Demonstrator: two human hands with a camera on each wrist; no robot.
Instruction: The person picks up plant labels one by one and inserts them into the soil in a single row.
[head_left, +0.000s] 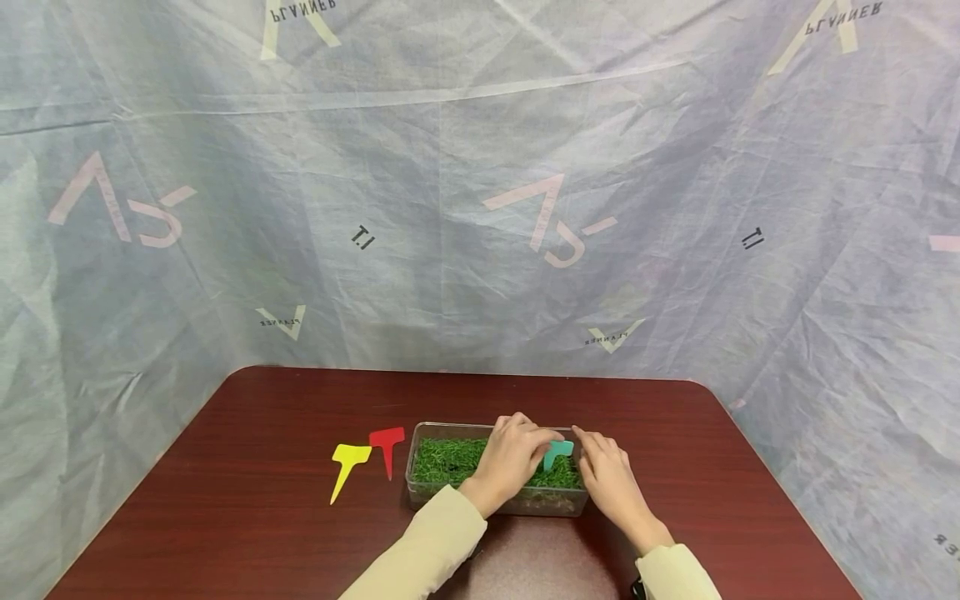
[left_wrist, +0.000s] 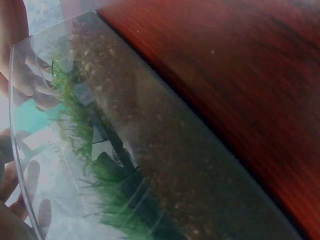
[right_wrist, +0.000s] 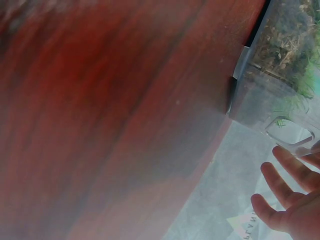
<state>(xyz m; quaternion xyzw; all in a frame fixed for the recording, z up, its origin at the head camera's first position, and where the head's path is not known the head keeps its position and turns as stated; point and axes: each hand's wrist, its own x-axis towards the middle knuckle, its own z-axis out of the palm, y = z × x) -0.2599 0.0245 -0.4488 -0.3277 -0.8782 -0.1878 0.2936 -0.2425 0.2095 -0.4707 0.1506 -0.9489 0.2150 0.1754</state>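
Observation:
A clear plastic box [head_left: 495,505] of green artificial-looking grass [head_left: 450,458] stands on the table. My left hand [head_left: 504,467] reaches over the grass and pinches a teal T-shaped plant label [head_left: 560,451] by its left corner, the label's stem down at the grass. Through the box wall, the left wrist view shows the teal label [left_wrist: 36,116] beside fingertips. At the box's right end is my right hand [head_left: 611,479], its fingers spread and loosely straight; in the right wrist view that hand [right_wrist: 300,202] has fingertips by the box's handle hole [right_wrist: 289,131].
Left of the box lie a red plant label [head_left: 387,442] and a yellow one [head_left: 349,458], flat on the dark red wooden table [head_left: 262,533]. Behind the table's far edge hangs a grey printed cloth [head_left: 442,292], which also runs down both sides.

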